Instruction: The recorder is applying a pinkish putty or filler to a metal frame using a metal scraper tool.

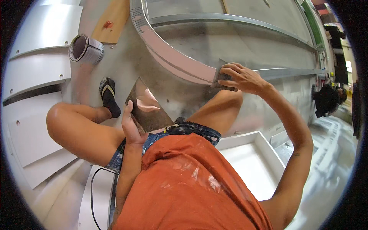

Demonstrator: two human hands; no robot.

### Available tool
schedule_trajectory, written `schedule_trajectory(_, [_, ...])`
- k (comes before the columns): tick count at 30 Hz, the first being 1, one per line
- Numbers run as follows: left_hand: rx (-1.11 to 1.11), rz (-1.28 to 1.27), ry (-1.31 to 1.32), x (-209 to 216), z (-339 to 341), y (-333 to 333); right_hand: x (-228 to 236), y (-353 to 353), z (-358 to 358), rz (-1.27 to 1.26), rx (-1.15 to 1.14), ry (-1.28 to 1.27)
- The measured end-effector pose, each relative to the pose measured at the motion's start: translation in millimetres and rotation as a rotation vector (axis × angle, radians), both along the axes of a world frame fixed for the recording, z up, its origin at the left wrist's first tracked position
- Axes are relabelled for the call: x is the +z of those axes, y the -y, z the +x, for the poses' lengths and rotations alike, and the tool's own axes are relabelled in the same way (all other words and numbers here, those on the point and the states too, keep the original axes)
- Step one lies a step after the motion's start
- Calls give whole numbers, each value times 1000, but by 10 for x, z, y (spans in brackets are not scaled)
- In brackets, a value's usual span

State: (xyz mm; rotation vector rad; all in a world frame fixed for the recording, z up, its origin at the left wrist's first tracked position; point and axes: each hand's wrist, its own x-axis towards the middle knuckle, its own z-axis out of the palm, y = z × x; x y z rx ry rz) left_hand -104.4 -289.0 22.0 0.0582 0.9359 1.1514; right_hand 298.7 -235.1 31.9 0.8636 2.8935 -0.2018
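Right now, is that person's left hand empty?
No, the left hand holds a flat plate with pink paste on it, its thumb lying over the edge.

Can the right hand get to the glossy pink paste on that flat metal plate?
Probably yes: the right hand, holding a flat grey scraper, seems near enough, and nothing covers the pink paste.

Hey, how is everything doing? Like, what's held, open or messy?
Left hand: gripping the plate.
Plate: held, pink-smeared.
Right hand: gripping the scraper.
Scraper: held, at the curved strip's end.
Curved strip: pink along its side.
Can: open.
Wooden board: red-smeared.
Orange shirt: white-smudged.
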Motion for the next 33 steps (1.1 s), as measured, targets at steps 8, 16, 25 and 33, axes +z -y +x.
schedule_trajectory(8, [-182,51,51,49,221,-56,227,217,428,-126,-131,66])
schedule_trajectory(16, [-257,-79,355,262,856,-104,738,759,-831,-45,-498,-1110])
schedule_trajectory(25, [-206,174,227,727,447,40,197,13,-1423,-98,-536,-744])
schedule_trajectory(33, [57,119,198,397,-23,41,-276,-1837,-2158,292,-334,-362])
